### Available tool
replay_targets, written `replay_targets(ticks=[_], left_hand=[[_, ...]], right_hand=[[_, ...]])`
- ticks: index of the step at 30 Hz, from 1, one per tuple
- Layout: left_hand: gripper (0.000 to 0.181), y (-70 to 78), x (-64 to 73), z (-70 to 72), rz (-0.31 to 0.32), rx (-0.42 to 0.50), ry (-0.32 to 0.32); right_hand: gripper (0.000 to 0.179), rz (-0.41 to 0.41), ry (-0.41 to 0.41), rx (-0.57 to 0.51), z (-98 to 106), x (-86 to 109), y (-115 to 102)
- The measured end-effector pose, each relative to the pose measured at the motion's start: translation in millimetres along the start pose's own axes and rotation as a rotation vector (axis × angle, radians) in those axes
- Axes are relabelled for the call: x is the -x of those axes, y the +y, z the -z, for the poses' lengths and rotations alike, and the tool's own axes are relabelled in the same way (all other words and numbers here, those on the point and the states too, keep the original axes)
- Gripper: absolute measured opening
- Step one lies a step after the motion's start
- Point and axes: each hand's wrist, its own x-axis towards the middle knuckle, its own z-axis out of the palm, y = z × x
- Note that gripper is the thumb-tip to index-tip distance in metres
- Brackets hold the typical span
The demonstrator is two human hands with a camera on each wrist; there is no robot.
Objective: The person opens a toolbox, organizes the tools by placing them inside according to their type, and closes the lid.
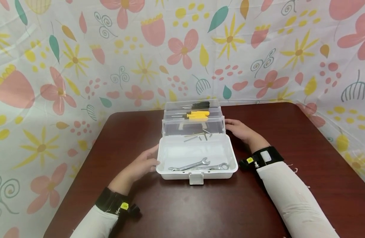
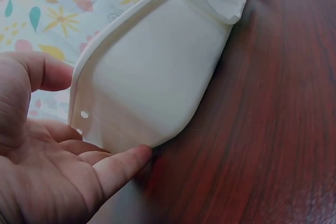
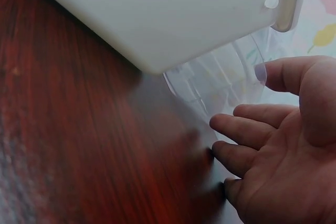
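Observation:
A white toolbox (image 1: 197,148) stands with its lid raised and stepped clear trays (image 1: 193,127) folded out behind. Two metal wrenches (image 1: 197,164) lie along the front of its base. Several hex keys (image 1: 197,136) sit at the lowest tray, yellow-handled screwdrivers (image 1: 197,115) higher up, and black-handled screwdrivers (image 1: 200,105) at the top. My left hand (image 1: 143,164) holds the box's left end, its thumb (image 2: 52,74) at the rim and fingers along the wall. Beside the clear trays on the right is my right hand (image 1: 240,129), fingers loosely extended, thumb (image 3: 278,74) at the plastic edge.
The toolbox rests on a dark reddish table (image 1: 185,208). A floral curtain (image 1: 182,49) hangs behind the table and along its sides. The box's front latch (image 1: 196,178) hangs down. Black straps with small cameras (image 1: 261,158) circle both wrists.

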Motion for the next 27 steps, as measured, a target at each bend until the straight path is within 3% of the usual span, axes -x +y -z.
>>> replay_targets(ticks=[10,18,27], left_hand=[[0.081,-0.2,1.1,-0.2,-0.011,0.11,-0.013],[0.08,-2.3,0.8,0.9,-0.015,0.128,0.004],[0.08,-4.1,-0.4,1.4,-0.03,0.149,-0.025]], right_hand=[[0.054,0.074,0.027,-0.063,-5.5,-1.8,2.2],[0.054,0.125,0.011,-0.103,-5.8,-3.2,2.5],[0.055,0.172,0.01,-0.155,-4.4,-1.8,-0.2]])
